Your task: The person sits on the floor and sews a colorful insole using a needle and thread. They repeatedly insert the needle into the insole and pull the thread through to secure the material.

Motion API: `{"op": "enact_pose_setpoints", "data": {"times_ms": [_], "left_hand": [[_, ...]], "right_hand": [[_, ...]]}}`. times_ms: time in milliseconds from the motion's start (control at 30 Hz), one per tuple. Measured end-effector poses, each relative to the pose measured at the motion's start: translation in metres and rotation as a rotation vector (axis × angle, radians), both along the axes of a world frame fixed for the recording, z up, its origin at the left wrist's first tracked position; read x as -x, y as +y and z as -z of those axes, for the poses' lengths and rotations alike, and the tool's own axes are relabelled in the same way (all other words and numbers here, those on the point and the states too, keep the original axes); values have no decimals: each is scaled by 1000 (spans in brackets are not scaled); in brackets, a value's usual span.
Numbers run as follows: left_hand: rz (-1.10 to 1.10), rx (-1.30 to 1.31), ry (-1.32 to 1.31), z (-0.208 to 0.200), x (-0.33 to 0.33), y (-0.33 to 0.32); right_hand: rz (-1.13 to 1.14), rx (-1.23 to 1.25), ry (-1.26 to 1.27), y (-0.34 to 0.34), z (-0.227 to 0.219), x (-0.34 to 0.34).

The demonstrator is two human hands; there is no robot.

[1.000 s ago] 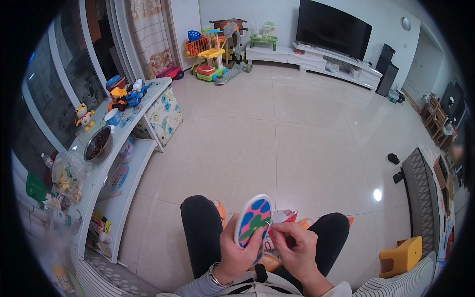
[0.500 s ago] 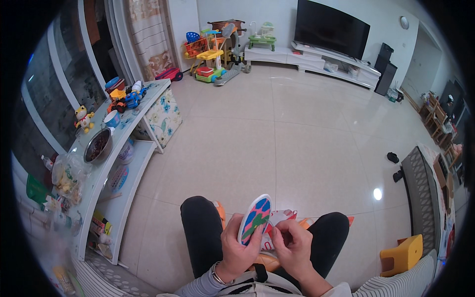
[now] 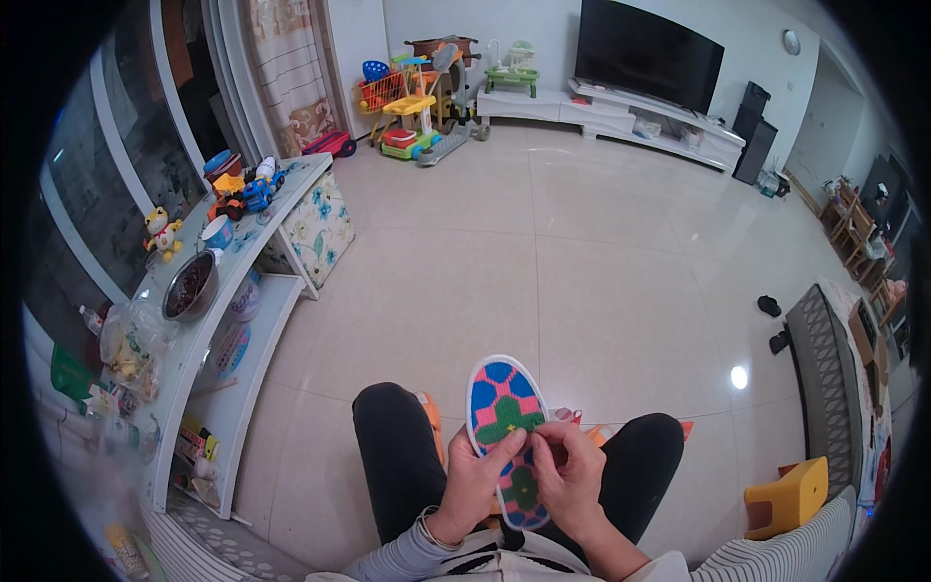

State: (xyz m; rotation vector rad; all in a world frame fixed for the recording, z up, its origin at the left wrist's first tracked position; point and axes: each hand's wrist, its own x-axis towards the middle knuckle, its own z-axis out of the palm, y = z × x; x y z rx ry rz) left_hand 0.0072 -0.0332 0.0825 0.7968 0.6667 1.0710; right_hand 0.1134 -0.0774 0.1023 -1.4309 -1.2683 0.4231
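A shoe insole (image 3: 502, 396) stitched in blue, pink and green, with a white rim, is held tilted over my lap with its patterned face up. My left hand (image 3: 473, 485) grips its left side, the thumb lying across the green middle part. Against the right edge, my right hand (image 3: 570, 475) is closed in a pinch, thumb and forefinger touching the insole near my left thumb. Whatever those fingertips hold is too small to make out. Just behind the insole, a bit of a red and white printed item (image 3: 565, 416) shows between my knees.
On my left stands a white shelf unit (image 3: 254, 388) bearing a metal bowl (image 3: 191, 286), plastic bags (image 3: 136, 344) and toy trucks (image 3: 257, 194). A yellow stool (image 3: 787, 498) is at my right beside a grey sofa edge (image 3: 824, 378). Toys and a television (image 3: 648, 56) line the far wall.
The insole has turned so its patterned face shows more fully, and it stands slightly higher. My right hand has come in against its edge; the red and white item is now mostly covered.
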Motion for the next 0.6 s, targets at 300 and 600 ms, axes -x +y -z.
{"op": "enact_pose_setpoints", "data": {"times_ms": [300,600], "left_hand": [[76,167,-148,-8,4,2],[155,238,-129,-16,11,2]], "right_hand": [[-80,-110,-292,-8,-2,4],[-132,-74,-421,-13,2,4]]}}
